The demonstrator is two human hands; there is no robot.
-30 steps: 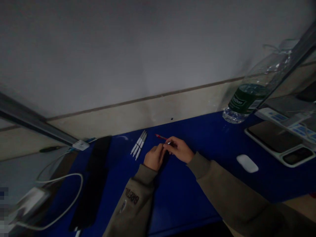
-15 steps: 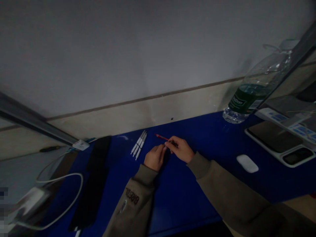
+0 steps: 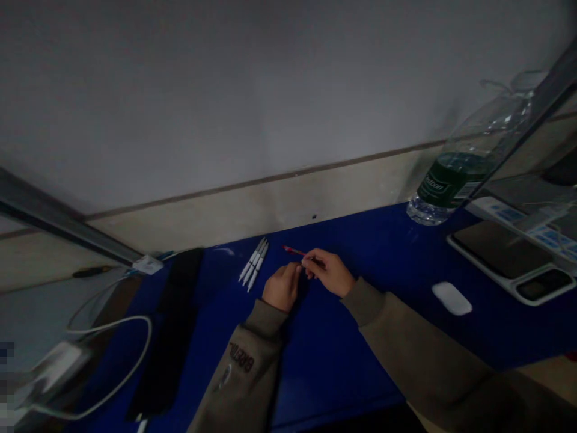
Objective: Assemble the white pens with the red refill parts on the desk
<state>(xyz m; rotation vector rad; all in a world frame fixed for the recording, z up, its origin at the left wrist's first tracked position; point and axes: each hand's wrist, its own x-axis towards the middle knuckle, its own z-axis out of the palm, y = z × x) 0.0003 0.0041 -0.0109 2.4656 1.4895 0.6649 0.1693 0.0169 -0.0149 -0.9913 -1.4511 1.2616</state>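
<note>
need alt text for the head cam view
Over a blue desk, the right hand pinches a slim red pen, with the left hand just beside it. Three white pens lie together nearby; a plastic water bottle and white computer mouse sit further right.

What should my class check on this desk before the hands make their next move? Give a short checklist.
1. Right hand pinching the red pen: ok.
2. Left hand touching the red pen: cannot tell, the fingers overlap there.
3. White pens lying together on the blue table, apart from both hands: ok.
4. Water bottle standing well away from the hands: ok.
5. Mouse clear of the right sleeve: ok.
6. Light on the hands bright enough to see the fingers well: not ok, the scene is dim.
</note>
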